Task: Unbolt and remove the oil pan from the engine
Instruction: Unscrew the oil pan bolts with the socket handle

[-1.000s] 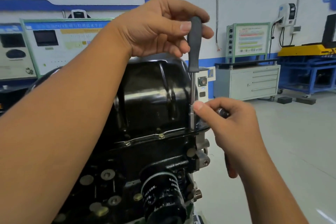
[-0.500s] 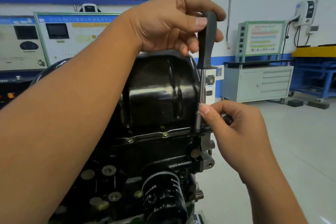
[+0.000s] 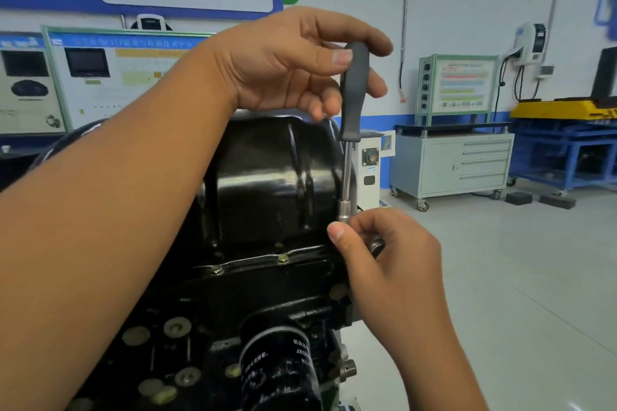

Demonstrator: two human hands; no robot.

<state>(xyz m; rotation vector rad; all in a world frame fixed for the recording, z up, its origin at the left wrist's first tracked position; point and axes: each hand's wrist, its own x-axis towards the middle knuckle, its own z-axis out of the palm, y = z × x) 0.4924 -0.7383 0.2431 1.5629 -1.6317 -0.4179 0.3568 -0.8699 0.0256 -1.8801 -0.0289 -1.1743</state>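
Gripping the nut driver [image 3: 354, 90] upright beside the oil pan [image 3: 267, 177], both hands.

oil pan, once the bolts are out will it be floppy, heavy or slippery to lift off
The oil pan looks like stamped, ribbed sheet metal, so probably stiff and fairly light for its bulk. Its glossy black surface may be slippery, more so if oily. The thin flange by the bolts could bend if pried; it may also stick to the engine block.
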